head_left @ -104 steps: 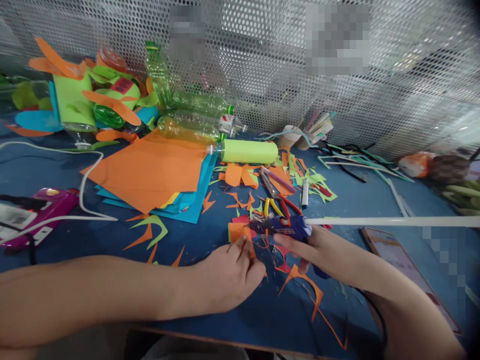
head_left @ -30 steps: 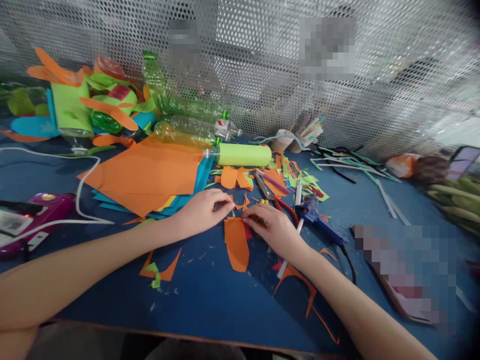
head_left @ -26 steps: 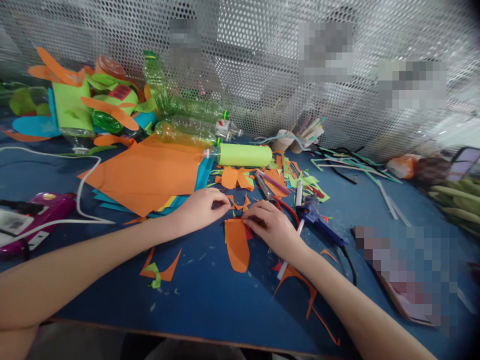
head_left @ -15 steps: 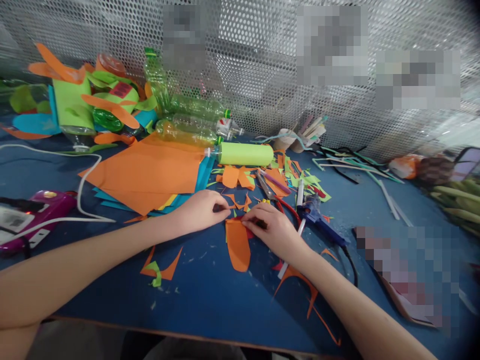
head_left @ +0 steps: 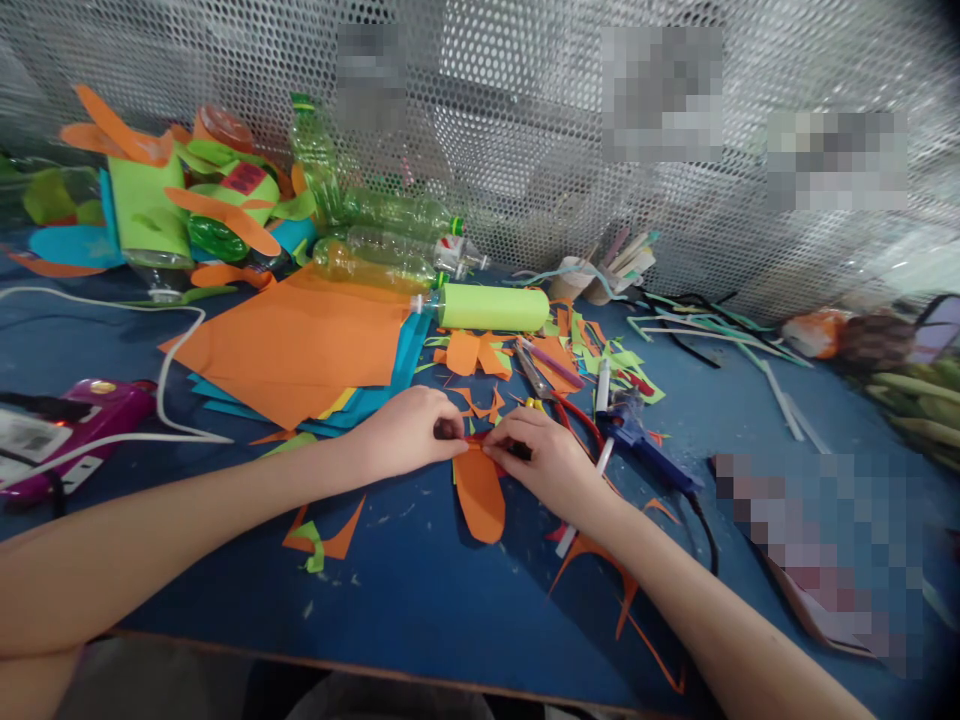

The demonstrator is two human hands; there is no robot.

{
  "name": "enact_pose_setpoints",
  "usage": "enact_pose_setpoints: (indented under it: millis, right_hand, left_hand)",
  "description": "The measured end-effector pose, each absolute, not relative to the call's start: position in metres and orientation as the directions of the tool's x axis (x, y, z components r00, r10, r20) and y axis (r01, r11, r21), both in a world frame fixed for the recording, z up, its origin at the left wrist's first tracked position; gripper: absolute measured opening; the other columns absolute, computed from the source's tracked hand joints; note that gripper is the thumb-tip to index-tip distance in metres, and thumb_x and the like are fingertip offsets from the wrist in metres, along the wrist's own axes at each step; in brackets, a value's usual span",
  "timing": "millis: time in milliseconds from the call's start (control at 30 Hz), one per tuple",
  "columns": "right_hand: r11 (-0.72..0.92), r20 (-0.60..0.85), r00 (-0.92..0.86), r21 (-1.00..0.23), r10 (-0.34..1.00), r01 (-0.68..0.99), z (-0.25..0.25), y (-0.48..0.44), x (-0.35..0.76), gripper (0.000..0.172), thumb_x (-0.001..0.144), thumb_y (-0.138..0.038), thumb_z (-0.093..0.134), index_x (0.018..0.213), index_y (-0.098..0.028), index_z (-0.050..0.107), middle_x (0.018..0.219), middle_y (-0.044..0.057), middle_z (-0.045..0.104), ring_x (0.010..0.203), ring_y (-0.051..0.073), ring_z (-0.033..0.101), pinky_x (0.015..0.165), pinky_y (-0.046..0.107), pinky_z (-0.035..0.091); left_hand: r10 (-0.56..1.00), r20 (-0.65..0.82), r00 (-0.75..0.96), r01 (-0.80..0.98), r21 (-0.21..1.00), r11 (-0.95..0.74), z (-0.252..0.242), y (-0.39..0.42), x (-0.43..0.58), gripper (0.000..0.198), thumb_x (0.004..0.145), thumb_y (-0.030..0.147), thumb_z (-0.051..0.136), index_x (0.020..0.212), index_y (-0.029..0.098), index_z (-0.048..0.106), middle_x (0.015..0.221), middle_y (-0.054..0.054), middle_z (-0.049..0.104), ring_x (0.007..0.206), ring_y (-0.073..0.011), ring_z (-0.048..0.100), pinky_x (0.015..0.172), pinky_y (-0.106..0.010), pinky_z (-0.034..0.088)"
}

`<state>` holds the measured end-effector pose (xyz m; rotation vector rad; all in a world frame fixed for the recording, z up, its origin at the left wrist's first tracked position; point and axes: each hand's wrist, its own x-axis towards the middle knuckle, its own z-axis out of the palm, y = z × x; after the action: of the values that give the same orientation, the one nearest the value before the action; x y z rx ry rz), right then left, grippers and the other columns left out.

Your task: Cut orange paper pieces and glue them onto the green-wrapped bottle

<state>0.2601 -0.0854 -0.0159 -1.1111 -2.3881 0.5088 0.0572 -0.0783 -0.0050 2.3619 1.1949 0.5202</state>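
Observation:
An orange paper piece (head_left: 481, 498) with a rounded lower end sits on the blue table between my hands. My left hand (head_left: 420, 430) pinches its upper left edge. The fingertips of my right hand (head_left: 538, 448) grip the same upper edge from the right. A narrow fold shows along that edge, and a bit of red paper peeks out beside it. Just behind my right hand lie scissors (head_left: 576, 412) with red handles. The blue glue gun (head_left: 646, 447) rests right of my right hand.
Stacked orange sheets (head_left: 315, 335) lie behind my left arm. A bottle wrapped in green paper (head_left: 493, 307) and paper scraps (head_left: 615, 360) are behind my hands. Decorated bottles (head_left: 150, 215) stand at the back left. A purple power strip (head_left: 105, 425) with a white cable is at left.
My left fingertips have moved slightly right and down onto the orange piece's upper edge, which now looks folded. A green scrap has come into view beside my left forearm.

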Motion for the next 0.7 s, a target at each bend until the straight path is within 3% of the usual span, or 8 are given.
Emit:
enact_pose_setpoints:
  millis: [133,267,467,700]
  right_hand:
    - [0.568,0.224,-0.544,-0.54,0.808,0.621,-0.0145,-0.0855,0.2588,0.01,0.078,-0.013,0.058,0.074,-0.021,0.062,0.075,0.002,0.058,0.072,0.015,0.057,0.066,0.029,0.048]
    - [0.522,0.208,-0.504,-0.571,0.838,0.633,-0.0137,-0.0837,0.2603,0.012,0.075,-0.016,0.062,0.085,-0.022,0.066,0.083,0.003,0.061,0.075,0.016,0.059,0.068,0.03,0.05]
    - [0.538,0.182,-0.537,-0.548,0.824,0.641,-0.0148,-0.0807,0.2653,0.019,0.08,-0.018,0.058,0.093,-0.025,0.069,0.09,0.004,0.063,0.083,0.017,0.06,0.076,0.031,0.049]
    - [0.627,0.273,-0.58,-0.505,0.768,0.593,-0.0191,-0.0815,0.2658,0.017,0.081,-0.016,0.057,0.088,-0.025,0.07,0.086,0.004,0.062,0.083,0.017,0.058,0.076,0.033,0.049]
  left_hand:
    - [0.813,0.163,0.559,0.662,0.503,-0.556,-0.0102,-0.0797,0.0594,0.012,0.076,0.024,0.058,0.068,0.017,0.062,0.064,0.0,0.061,0.066,-0.0137,0.054,0.059,-0.025,0.038]
    - [0.824,0.159,0.544,0.671,0.507,-0.541,-0.0127,-0.0806,0.0599,0.01,0.076,0.026,0.059,0.072,0.017,0.063,0.069,-0.001,0.062,0.069,-0.0146,0.055,0.062,-0.026,0.04]
    - [0.82,0.155,0.551,0.666,0.511,-0.544,-0.0143,-0.0803,0.0591,0.009,0.076,0.025,0.059,0.074,0.017,0.063,0.07,-0.001,0.062,0.07,-0.0149,0.055,0.063,-0.027,0.041]
    - [0.825,0.132,0.55,0.658,0.541,-0.525,-0.0128,-0.0804,0.0582,0.007,0.075,0.023,0.061,0.074,0.017,0.063,0.07,-0.001,0.062,0.07,-0.0149,0.055,0.063,-0.026,0.04]
